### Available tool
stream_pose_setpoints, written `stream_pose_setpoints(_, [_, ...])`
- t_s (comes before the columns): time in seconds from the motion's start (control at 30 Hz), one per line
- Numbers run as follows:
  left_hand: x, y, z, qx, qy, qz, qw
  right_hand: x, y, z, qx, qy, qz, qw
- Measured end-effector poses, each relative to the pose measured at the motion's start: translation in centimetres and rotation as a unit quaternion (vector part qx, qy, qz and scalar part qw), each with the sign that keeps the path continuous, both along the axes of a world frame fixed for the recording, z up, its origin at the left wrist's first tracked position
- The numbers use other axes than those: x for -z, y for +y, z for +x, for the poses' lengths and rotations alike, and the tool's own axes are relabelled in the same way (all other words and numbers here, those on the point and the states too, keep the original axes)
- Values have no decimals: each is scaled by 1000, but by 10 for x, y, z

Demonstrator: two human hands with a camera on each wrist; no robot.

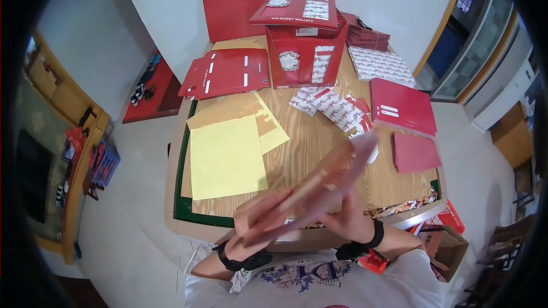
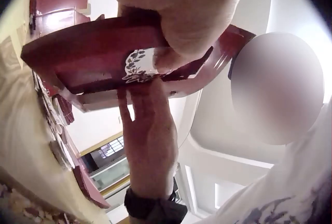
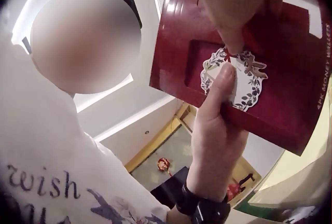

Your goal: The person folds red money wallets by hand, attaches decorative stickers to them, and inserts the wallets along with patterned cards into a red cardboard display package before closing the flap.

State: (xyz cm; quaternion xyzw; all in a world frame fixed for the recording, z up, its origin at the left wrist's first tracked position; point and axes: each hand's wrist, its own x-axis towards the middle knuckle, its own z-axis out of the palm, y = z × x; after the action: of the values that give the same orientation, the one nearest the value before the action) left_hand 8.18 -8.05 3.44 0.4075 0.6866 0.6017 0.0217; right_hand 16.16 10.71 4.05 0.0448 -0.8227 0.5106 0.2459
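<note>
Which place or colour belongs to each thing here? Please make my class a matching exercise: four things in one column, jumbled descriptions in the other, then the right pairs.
Things:
1. Card in the left hand's grip
2. Tag under the left thumb
3. Large yellow sheet
4. Patterned pile

Descriptions:
A. At the right, towards the back of the table
B. Red, with white lettering
C. On the left of the table
D. White, wreath-shaped

Pairs:
1-B: card, left hand
2-D: tag, left thumb
3-C: yellow sheet, table
4-A: patterned pile
</note>
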Motion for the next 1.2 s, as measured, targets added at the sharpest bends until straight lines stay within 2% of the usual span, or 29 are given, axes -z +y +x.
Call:
stream_pose_setpoints(0.07, [-1, 4, -7, 28, 122, 35, 991, 16, 2, 4, -21, -55, -87, 994])
stream_pose_setpoints(0.1, [1, 4, -6, 13, 129, 25, 991, 16, 2, 5, -28, -63, -113, 991])
stream_pose_setpoints(0.17, [-5, 2, 2, 14, 33, -4, 999, -8, -3, 6, -25, -2, -96, 995])
stream_pose_setpoints(0.23, [4, 1, 4, 20, -63, 8, 998, -3, 1, 8, -14, -9, -61, 998])
stream_pose_setpoints(0.37, [-12, 1, -10, 35, 157, 16, 987, 30, 1, 22, 23, 51, -105, 993])
stream_pose_setpoints(0.47, [-5, -2, -12, 31, 154, 29, 987, 25, 12, 28, 11, 83, -43, 996])
stream_pose_setpoints(0.53, [-13, -2, -12, 37, 148, 28, 988, 30, 21, 36, 29, -26, -54, 998])
stream_pose_setpoints(0.67, [-15, -3, -14, 67, 151, 16, 986, 33, 24, 40, 45, -43, -132, 989])
stream_pose_setpoints(0.83, [-11, -4, -12, 90, 102, 30, 990, 22, 25, 38, 67, -53, 32, 996])
stream_pose_setpoints(0.87, [-11, -4, -13, 89, 118, 32, 989, 23, 25, 37, 56, -46, 31, 997])
stream_pose_setpoints(0.93, [-11, -3, -16, 83, 150, 35, 985, 27, 24, 34, 9, -63, -50, 997])
stream_pose_setpoints(1.0, [-9, -2, -15, 94, 143, 43, 984, 30, 18, 31, -58, -113, -209, 970])
stream_pose_setpoints(1.03, [-8, -1, -16, 101, 140, 47, 984, 23, 19, 27, -72, -86, -143, 983])
stream_pose_setpoints(1.1, [-6, -7, -11, 99, 36, -10, 994, -1, 23, 20, -96, -33, -12, 995])
stream_pose_setpoints(1.13, [-9, -9, -9, 98, -17, -38, 994, -4, 24, 19, -109, -52, -15, 993])
stream_pose_setpoints(1.17, [-16, -7, -14, 113, 55, -28, 992, -6, 25, 19, -123, -71, -16, 990])
stream_pose_setpoints(1.2, [-17, -6, -16, 120, 57, -15, 991, -9, 27, 20, -139, -88, -23, 986])
